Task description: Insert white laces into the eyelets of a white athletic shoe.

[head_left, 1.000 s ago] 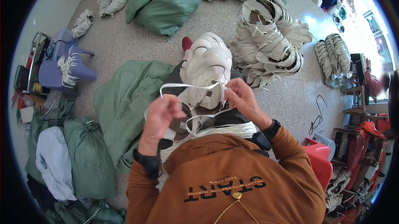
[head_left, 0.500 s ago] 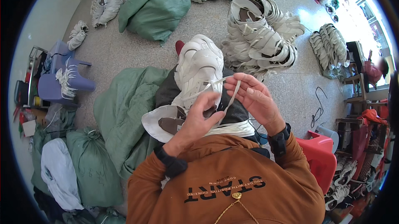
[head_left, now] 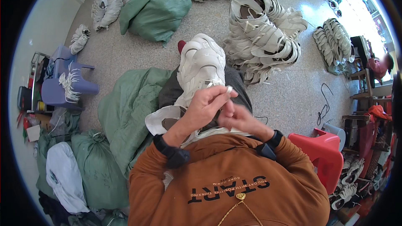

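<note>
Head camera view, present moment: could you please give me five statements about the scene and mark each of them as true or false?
1. White laces lie on the purple-blue stool. True.
2. The left hand and the right hand are spread far apart. False: they are close together, above the lap.
3. The red stool stands at the person's left. False: it is at the right.
4. A green sack lies to the left of the large pile of white shoe uppers. True.
5. The person's top is green. False: it is orange-brown.
</note>
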A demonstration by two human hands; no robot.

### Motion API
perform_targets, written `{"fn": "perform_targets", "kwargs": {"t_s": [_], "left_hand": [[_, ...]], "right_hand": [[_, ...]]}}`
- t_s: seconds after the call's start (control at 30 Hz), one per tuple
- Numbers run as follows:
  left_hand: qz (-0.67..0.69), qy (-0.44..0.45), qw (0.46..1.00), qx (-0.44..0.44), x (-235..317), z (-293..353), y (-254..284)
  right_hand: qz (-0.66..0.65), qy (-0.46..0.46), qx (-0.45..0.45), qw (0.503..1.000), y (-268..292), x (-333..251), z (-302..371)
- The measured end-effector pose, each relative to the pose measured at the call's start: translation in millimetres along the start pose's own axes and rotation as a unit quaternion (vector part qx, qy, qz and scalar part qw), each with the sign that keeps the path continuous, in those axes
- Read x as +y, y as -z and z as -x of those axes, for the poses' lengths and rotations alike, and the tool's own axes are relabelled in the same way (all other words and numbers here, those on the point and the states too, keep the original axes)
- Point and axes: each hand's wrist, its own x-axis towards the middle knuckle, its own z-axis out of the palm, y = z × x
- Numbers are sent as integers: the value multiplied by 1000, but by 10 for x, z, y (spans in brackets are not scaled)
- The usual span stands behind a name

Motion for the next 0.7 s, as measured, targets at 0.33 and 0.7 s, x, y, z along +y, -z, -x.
{"fn": "perform_targets", "kwargs": {"t_s": [0.33,0.7], "left_hand": [[74,132,988,-43,-322,381,120],[-154,79,985,1,-437,338,202]], "right_hand": [[-142,142,119,972,520,-478,67],[131,11,187,973,496,-213,3]]}}
